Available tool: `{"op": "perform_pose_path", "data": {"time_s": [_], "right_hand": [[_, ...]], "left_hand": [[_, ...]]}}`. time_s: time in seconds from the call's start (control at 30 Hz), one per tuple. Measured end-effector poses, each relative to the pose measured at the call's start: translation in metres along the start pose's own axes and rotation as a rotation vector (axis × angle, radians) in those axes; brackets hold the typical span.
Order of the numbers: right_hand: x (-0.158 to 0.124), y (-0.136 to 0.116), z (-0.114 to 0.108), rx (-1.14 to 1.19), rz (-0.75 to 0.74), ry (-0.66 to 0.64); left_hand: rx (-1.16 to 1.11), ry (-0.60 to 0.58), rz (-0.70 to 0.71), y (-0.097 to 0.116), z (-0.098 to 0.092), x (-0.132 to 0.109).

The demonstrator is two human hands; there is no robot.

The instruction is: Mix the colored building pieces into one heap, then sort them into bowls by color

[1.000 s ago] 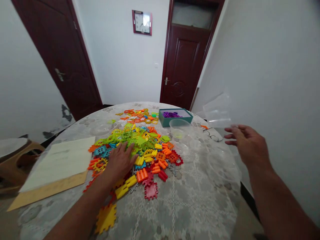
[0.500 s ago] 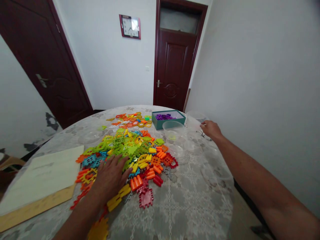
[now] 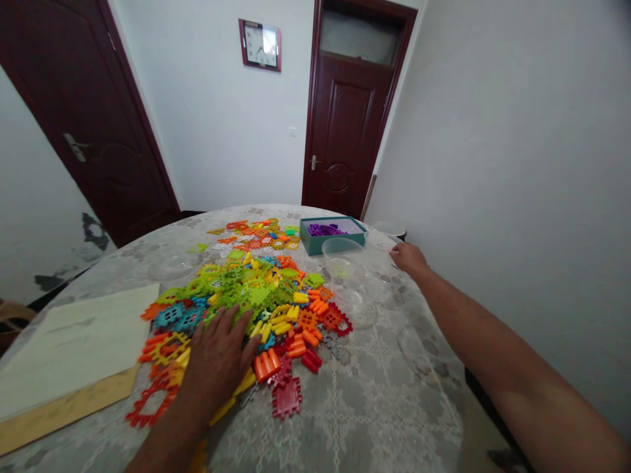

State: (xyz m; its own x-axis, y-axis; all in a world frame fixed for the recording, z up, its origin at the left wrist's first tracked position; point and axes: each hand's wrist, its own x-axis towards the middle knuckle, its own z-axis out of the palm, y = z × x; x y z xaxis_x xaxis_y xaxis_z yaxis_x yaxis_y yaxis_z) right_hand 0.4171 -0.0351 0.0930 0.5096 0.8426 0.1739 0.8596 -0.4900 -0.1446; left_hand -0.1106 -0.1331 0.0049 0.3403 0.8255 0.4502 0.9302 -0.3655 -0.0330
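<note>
My left hand (image 3: 221, 345) lies flat with its fingers apart on a heap of plastic building pieces (image 3: 259, 289). Lime-green toothed plates top the heap, with yellow, orange, blue and red pieces around them. A dark red square plate (image 3: 286, 398) lies at its near edge. My right hand (image 3: 408, 256) is stretched out to the table's far right side, its fingers closed in a pinch. What they hold, if anything, is too small to make out. Just left of those fingers is a pale, flat area (image 3: 378, 240). A clear plastic tub (image 3: 344, 246) stands between the hands, a little green showing in it.
A teal box (image 3: 315, 246) holding purple pieces stands behind the tub. Left of the box lies a second spread of orange, yellow and white pieces (image 3: 256, 236). A pale sheet (image 3: 83, 345) and a wooden strip (image 3: 73, 407) are at the left. The tablecloth (image 3: 384, 394) is patterned grey.
My right hand has shifted slightly left, and the dark wire-like thing beside it no longer shows. My left hand stays on the heap. The view has shifted a little.
</note>
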Motion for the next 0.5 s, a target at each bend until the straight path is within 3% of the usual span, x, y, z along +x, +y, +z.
{"op": "perform_pose_path", "data": {"time_s": [0.33, 0.5], "right_hand": [[0.004, -0.005, 0.004, -0.083, -0.056, -0.133], [-0.006, -0.01, -0.003, -0.129, -0.028, -0.089]], "left_hand": [[0.0, 0.003, 0.005, -0.004, 0.003, -0.002], [-0.014, 0.002, -0.004, -0.005, 0.003, -0.003]]}}
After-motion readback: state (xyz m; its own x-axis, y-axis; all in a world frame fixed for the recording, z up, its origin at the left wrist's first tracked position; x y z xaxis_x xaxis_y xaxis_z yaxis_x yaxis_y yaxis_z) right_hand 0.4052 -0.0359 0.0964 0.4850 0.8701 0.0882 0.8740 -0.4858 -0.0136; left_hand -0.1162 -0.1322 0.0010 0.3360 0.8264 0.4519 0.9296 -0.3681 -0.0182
